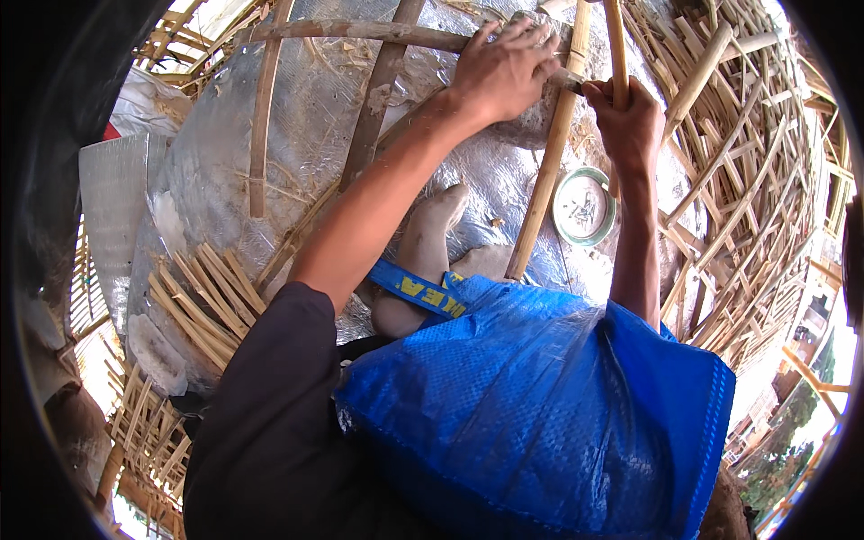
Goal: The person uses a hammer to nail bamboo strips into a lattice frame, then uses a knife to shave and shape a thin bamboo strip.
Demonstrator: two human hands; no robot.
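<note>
My left hand (513, 67) lies palm down with its fingers spread, over the end of a curved wooden stick (387, 34) and a dusty grey block (529, 128). My right hand (630, 126) is closed in a fist round an upright wooden handle (617, 40); the handle's upper end runs out of view. Between the hands a small dark metal piece (569, 79) crosses a long bamboo pole (551, 162); what it belongs to is hidden. Below my right hand stands a round green-rimmed bowl (583, 209) with small thin metal bits, perhaps nails.
Silvery sheeting (310, 108) covers the work surface, with wooden strips (264, 117) across it. A blue woven plastic sheet (531, 387) covers my lap, and a bare foot (441, 211) shows beyond. Split sticks (202, 301) lie at left; a large stick pile (747, 153) fills the right.
</note>
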